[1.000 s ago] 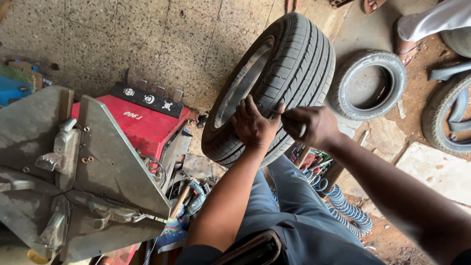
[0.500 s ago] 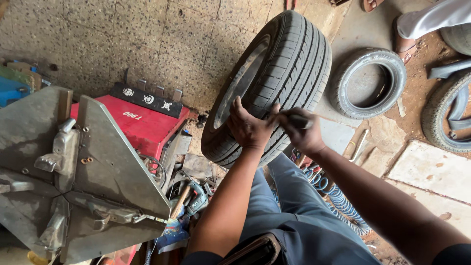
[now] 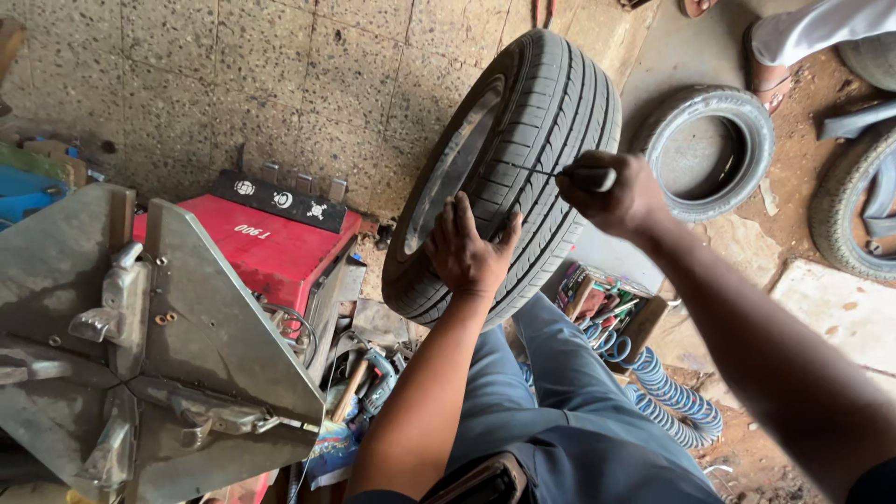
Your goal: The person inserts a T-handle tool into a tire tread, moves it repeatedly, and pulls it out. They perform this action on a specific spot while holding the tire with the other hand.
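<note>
A black car tyre (image 3: 551, 112) stands upright on the floor, leaning against my knee. My left hand (image 3: 469, 250) lies flat on its tread, fingers spread. My right hand (image 3: 611, 194) is closed around the dark handle of a thin pointed tool (image 3: 569, 174), a little to the right of the tread. The tool's metal shaft points left and its tip touches the tread just above my left hand. My legs in blue-grey trousers (image 3: 569, 411) are below the tyre.
A red tyre-changing machine (image 3: 266, 247) with a grey metal turntable (image 3: 140, 355) fills the left. Loose tools (image 3: 359, 387) lie beside it. A box of small tools (image 3: 611, 308) and a blue coiled hose (image 3: 677, 397) sit right of my leg. More tyres (image 3: 705, 149) lie on the floor, near another person's foot (image 3: 770, 70).
My right hand has lifted away from the tread to the upper right, drawing the tool's thin shaft into view. My left hand stays on the tyre.
</note>
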